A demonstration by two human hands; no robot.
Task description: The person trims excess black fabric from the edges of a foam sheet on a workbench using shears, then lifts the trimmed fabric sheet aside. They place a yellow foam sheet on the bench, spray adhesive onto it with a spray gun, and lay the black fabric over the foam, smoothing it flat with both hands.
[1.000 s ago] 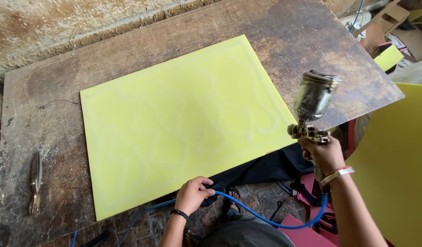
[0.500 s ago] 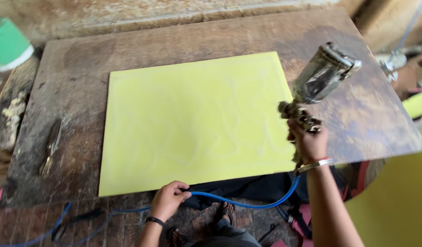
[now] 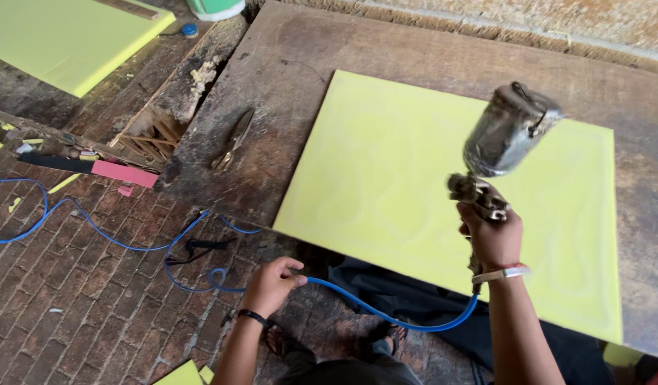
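Panel: yellow-green board (image 3: 414, 185) lies flat on the worn wooden table (image 3: 329, 64), its near edge at the table's front.
Right hand: right hand (image 3: 491, 239) is clenched around the grip of a metal spray gun (image 3: 504, 139), held upright above the panel, cup on top.
Left hand: left hand (image 3: 270, 285) is closed around the blue hose (image 3: 386, 314), below the table edge.
Hose: curves to the gun's base, trails over the brick floor (image 3: 79, 299).
Nearby: pliers (image 3: 233, 139) on the table; second yellow-green board (image 3: 65, 36) far left.

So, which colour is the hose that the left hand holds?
The hose in the left hand is blue, seen clearly in the head view against the brick floor.
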